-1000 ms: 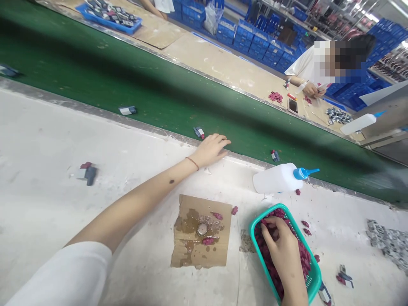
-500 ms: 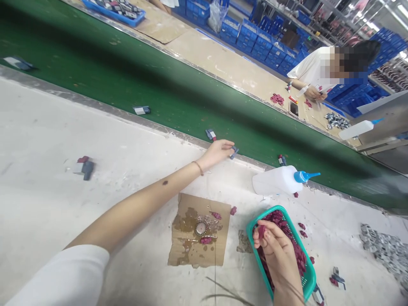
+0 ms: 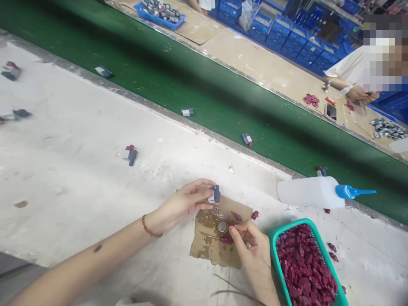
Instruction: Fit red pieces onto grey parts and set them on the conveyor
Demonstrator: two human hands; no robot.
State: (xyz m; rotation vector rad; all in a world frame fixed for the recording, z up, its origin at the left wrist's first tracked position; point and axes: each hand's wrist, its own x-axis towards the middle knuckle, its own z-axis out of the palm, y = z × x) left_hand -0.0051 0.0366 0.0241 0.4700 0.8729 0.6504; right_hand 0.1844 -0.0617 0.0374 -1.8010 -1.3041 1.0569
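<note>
My left hand (image 3: 194, 195) pinches a small dark-grey and white plastic part (image 3: 214, 194) above the upper edge of a wet piece of cardboard (image 3: 204, 248). My right hand (image 3: 253, 248) is closed in a pinch, its fingertips beside a bottle cap (image 3: 222, 227) on the cardboard. The small maroon piece seen in that pinch earlier is hidden by the fingers now. Another maroon piece (image 3: 226, 240) lies just below the cap, and one more (image 3: 236, 216) lies above it. Clear liquid wets the cardboard around the cap.
Right of my right hand stands a green basket (image 3: 273, 242) full of maroon pieces. A white squeeze bottle (image 3: 309, 191) with a blue nozzle lies behind it. Grey-white parts lie on the green conveyor belt (image 3: 153, 80). Across it, a person (image 3: 347, 68) handles parts at another bench.
My left hand has come back from the belt edge with the grey-and-white part. My right hand has moved left from above the basket to the cap. The view has shifted.
</note>
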